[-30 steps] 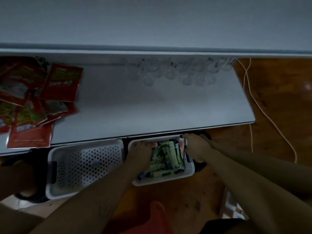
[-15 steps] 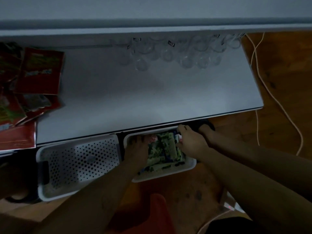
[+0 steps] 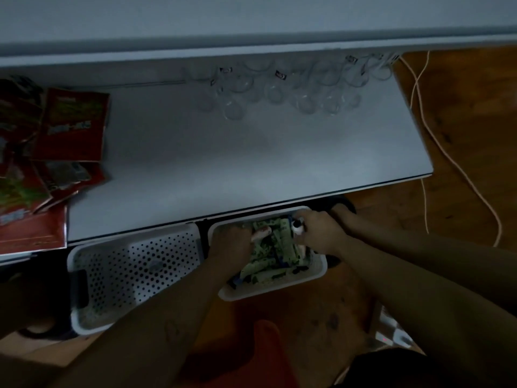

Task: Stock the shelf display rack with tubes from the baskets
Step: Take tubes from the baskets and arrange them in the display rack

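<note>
Dim wooden floor [image 3: 461, 113] runs beneath a pale grey shelf board [image 3: 251, 152], whose front edge overhangs a white perforated plastic basket [image 3: 274, 293] heaped with green tubes [image 3: 268, 254]. The right hand [image 3: 321, 232] pinches a white-capped tube [image 3: 296, 227] at the basket's far corner. The left hand [image 3: 232, 243] sinks curled fingers among the tubes; whether it grips one cannot be told.

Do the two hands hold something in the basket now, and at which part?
The right hand pinches a tube at its capped end. The left hand lies among the other tubes; whether its grip has one cannot be told.
</note>
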`<control>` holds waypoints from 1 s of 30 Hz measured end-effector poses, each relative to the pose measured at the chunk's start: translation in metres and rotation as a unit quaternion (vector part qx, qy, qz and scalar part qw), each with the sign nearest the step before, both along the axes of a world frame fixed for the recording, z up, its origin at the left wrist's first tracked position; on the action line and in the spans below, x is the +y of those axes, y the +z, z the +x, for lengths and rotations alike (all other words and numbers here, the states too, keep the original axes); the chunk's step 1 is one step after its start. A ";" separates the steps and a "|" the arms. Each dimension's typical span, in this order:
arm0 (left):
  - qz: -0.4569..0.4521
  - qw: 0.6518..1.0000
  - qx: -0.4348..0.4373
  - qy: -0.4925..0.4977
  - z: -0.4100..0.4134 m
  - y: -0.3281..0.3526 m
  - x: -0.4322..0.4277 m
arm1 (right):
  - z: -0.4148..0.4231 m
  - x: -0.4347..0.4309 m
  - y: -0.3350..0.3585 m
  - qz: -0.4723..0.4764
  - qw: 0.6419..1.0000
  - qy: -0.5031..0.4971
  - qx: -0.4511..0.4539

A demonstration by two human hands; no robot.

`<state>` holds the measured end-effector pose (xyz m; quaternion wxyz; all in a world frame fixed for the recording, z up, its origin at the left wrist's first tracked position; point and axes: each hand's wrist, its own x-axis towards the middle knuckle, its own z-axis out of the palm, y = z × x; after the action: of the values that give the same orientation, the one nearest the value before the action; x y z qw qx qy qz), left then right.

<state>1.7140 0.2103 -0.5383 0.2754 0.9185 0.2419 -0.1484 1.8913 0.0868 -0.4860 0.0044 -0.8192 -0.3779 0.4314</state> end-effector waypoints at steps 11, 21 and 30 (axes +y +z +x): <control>-0.117 0.977 -0.140 0.114 -0.014 0.077 0.014 | -0.030 0.031 0.062 0.096 0.994 -0.005 0.046; -0.084 0.953 -0.178 0.232 -0.036 0.151 0.020 | -0.042 0.047 0.140 0.037 0.996 0.058 0.052; -0.064 0.940 -0.188 0.278 -0.041 0.224 0.039 | -0.045 0.054 0.219 0.168 0.984 0.056 -0.024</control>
<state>1.6731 0.2497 -0.3145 0.4040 0.8065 0.4213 0.0943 1.8466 0.1413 -0.2667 0.1092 -0.7944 -0.4903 0.3415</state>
